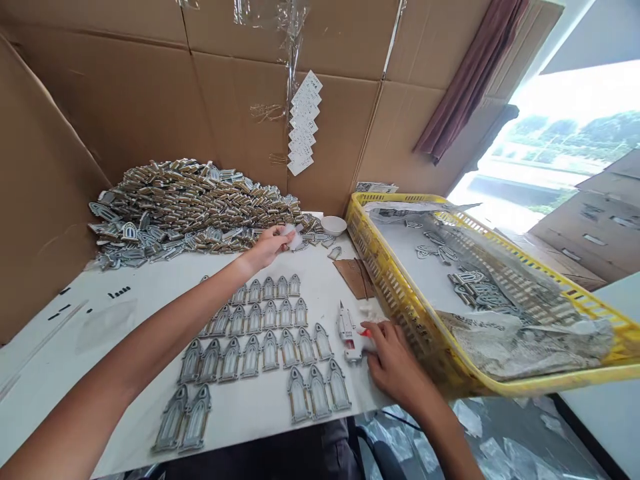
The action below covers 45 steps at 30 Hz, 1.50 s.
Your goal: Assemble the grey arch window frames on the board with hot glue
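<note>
My left hand (270, 248) reaches to the front of the heap and pinches a soft white translucent wad (292, 236); its exact kind is unclear. A white hot glue gun (350, 339) lies on the table, its nozzle pointing away from me. My right hand (395, 357) has curled fingers at its red trigger. Between my arms, rows of small grey arched window-shaped frames (270, 350) lie flat, partly hidden by my left forearm. Behind them rises a big heap of the same frames (200, 207).
A yellow plastic crate (425, 300) lined with wrapping and holding some frames stands on the right. A white bowl (334, 226) and a brown cardboard piece (354, 278) lie near it. Small black pieces (119, 292) are on the left. Cardboard walls (230, 100) enclose the back.
</note>
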Tool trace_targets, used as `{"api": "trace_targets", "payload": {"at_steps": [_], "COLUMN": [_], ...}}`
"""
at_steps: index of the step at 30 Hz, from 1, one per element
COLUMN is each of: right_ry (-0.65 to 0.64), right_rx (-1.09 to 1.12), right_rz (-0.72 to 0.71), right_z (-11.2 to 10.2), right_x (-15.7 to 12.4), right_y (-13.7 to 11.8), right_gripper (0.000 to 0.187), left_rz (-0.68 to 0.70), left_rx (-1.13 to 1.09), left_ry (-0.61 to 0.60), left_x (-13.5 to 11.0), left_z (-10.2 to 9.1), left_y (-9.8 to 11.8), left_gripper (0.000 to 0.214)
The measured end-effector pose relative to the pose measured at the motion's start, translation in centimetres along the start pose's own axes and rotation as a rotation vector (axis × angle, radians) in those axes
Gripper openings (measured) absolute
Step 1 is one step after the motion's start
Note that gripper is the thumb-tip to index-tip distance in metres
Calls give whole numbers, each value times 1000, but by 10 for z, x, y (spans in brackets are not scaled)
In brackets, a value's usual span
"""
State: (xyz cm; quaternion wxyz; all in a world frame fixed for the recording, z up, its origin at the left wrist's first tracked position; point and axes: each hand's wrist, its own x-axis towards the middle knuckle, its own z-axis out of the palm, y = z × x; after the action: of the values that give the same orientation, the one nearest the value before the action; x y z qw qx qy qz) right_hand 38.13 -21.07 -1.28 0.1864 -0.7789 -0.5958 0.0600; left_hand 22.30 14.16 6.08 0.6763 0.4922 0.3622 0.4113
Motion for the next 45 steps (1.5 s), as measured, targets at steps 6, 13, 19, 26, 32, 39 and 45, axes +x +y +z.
{"api": "trace_targets", "payload": {"at_steps": [6, 13, 19, 26, 32, 39, 45], "right_ry": [248, 655, 742, 692, 615, 555, 565], "right_rx": [470, 1905, 2228, 2319, 2431, 2485, 2618], "right_rz": [-16, 470, 637, 713, 755, 687, 747], "right_z": [-28, -10, -5, -9, -3, 16, 0], "right_x": [10, 64, 68, 71, 68, 70, 69], "right_y": [-76, -167, -189, -190, -185, -180, -177], "right_gripper": [55, 54, 35, 25, 24, 19, 24], "left_rz": [-36, 144, 261, 410, 512, 730, 950], "left_rx": [94, 154, 334, 585, 693, 908, 900], "left_ry": [-69, -181, -265, -359, -478, -565, -357], "left_x": [-51, -154, -198, -198, -198, -203, -216], "left_z": [11, 36, 31, 18, 12, 4, -4], "left_y": [-10, -31, -31, -14, -3, 2, 15], "left_gripper": [17, 43, 20, 19, 27, 32, 18]}}
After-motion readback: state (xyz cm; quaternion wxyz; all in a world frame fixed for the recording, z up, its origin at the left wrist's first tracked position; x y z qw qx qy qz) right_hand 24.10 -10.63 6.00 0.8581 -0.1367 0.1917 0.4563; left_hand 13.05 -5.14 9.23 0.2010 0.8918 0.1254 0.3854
